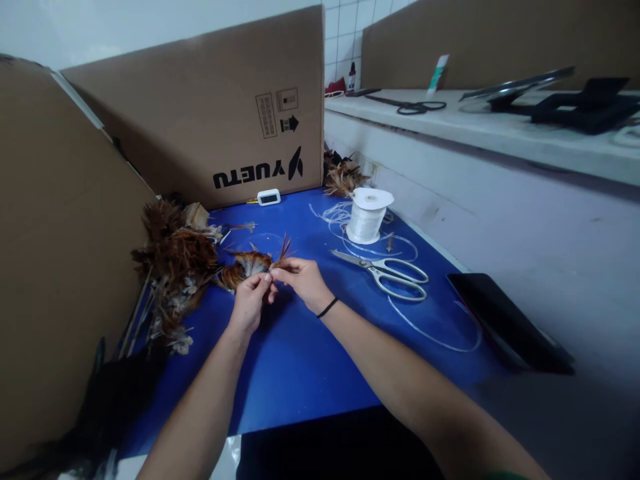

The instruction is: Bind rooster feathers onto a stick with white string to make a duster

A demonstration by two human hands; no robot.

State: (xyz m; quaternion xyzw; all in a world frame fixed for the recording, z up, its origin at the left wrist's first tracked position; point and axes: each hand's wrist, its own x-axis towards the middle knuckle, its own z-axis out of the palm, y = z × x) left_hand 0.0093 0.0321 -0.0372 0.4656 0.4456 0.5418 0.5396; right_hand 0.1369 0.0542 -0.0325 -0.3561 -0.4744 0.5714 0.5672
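My left hand [250,301] and my right hand [304,281] meet above the blue table, both closed in a pinch with fingertips almost touching. Reddish-brown feathers [285,251] stick up from between the fingers of my right hand, which wears a black band on the wrist. Against my left fingertips lies a bundle of brown and grey feathers [246,265]; its edge runs into the pinch. The exact spot held is small and partly covered by the fingers. A large heap of brown feathers [175,250] rests just left of the bundle.
On the right lie scissors [383,270], a spool of white ribbon [366,220] with loose loops, and a black flat device [505,320]. Cardboard walls [215,113] stand behind and left. A small white display [269,197] sits at the back. A shelf [450,117] runs along the right.
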